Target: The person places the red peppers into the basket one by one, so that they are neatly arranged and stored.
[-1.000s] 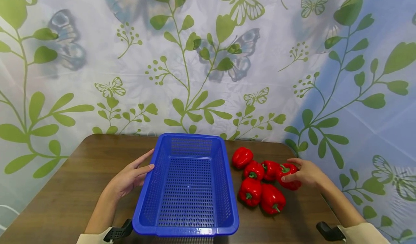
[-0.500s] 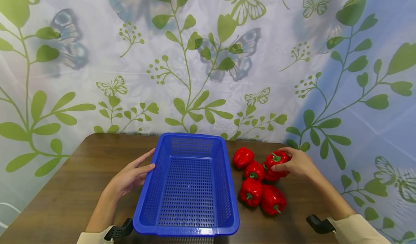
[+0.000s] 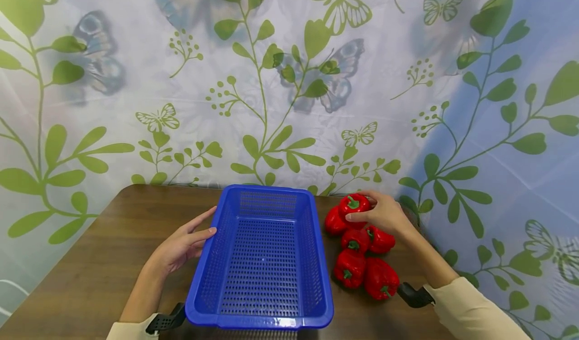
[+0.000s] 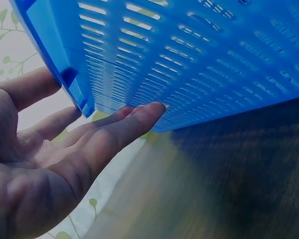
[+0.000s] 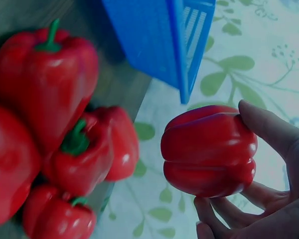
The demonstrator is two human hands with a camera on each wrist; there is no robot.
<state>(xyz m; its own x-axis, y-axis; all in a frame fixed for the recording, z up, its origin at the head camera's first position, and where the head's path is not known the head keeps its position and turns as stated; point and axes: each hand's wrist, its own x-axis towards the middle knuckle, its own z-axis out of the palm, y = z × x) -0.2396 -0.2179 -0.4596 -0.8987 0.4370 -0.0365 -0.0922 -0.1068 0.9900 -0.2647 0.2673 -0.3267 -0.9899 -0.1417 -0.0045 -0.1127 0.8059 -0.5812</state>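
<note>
A red bell pepper (image 5: pixel 209 152) with a green stem is pinched between the thumb and fingers of my right hand (image 3: pixel 384 213). In the head view this held pepper (image 3: pixel 354 206) hangs over another red pepper (image 3: pixel 333 223) that it partly covers. My left hand (image 3: pixel 181 247) is at the left side of a blue plastic basket (image 3: pixel 322 279), thumb and fingertips at its rim. From the left wrist view, the fingers of the left hand (image 4: pixel 65 144) are stretched out along the basket's slotted outer wall (image 4: pixel 199 64).
Several more red bell peppers (image 3: pixel 382 278) lie grouped on the brown wooden table (image 3: pixel 149 219), just right of the basket. A patterned cloth (image 3: pixel 289 78) with leaves and butterflies hangs behind the table's back edge. Black straps (image 3: pixel 167 322) sit on both wrists.
My right hand has lifted the rightmost pepper off the table and carried it left and back, toward the basket. The left hand and the basket stay where they were.
</note>
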